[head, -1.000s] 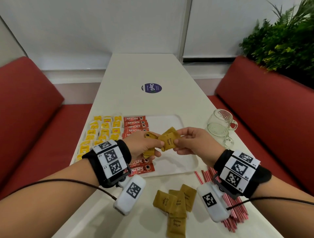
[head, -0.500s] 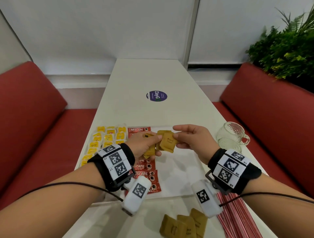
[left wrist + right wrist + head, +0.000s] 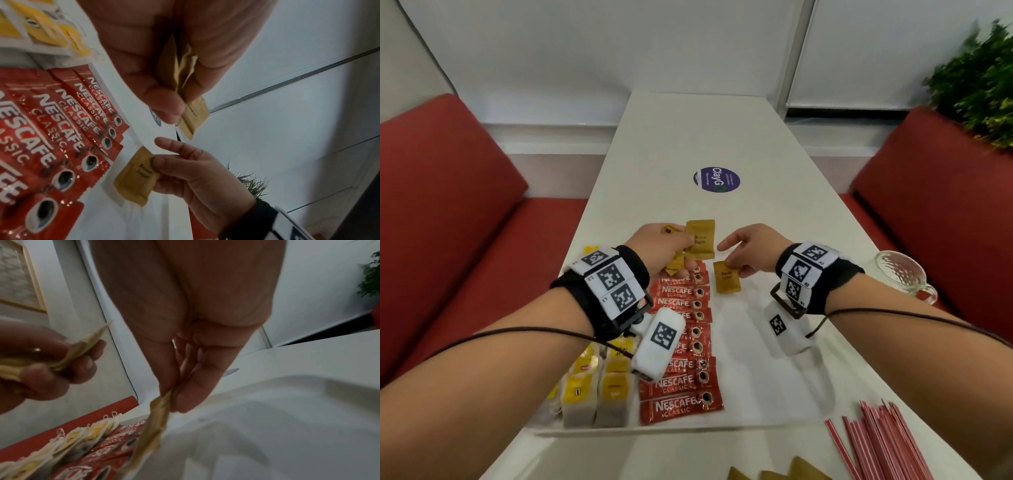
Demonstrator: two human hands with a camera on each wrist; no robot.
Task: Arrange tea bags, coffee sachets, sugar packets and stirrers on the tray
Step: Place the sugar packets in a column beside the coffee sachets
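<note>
A white tray (image 3: pixel 774 387) holds yellow tea bags (image 3: pixel 599 377) on its left and a column of red coffee sachets (image 3: pixel 681 342) beside them. My left hand (image 3: pixel 671 246) grips a bunch of brown sugar packets (image 3: pixel 700 240) above the tray's far end; the bunch (image 3: pixel 185 78) shows in the left wrist view too. My right hand (image 3: pixel 746 253) pinches a single brown sugar packet (image 3: pixel 726 281) by its top edge, low over the tray just right of the sachets. The same packet (image 3: pixel 135 177) (image 3: pixel 152 431) hangs from thumb and forefinger in both wrist views.
Red-and-white stirrers (image 3: pixel 883 442) lie on the table at the near right. More sugar packets (image 3: pixel 780 472) sit at the near edge. A glass mug (image 3: pixel 900 277) stands right of the tray. Red benches flank the table; a round sticker (image 3: pixel 716 179) lies farther up.
My right hand has drawn one sugar packet out of the left hand's bunch and lowered it toward the tray. The view has tilted down and closer to the tray.
</note>
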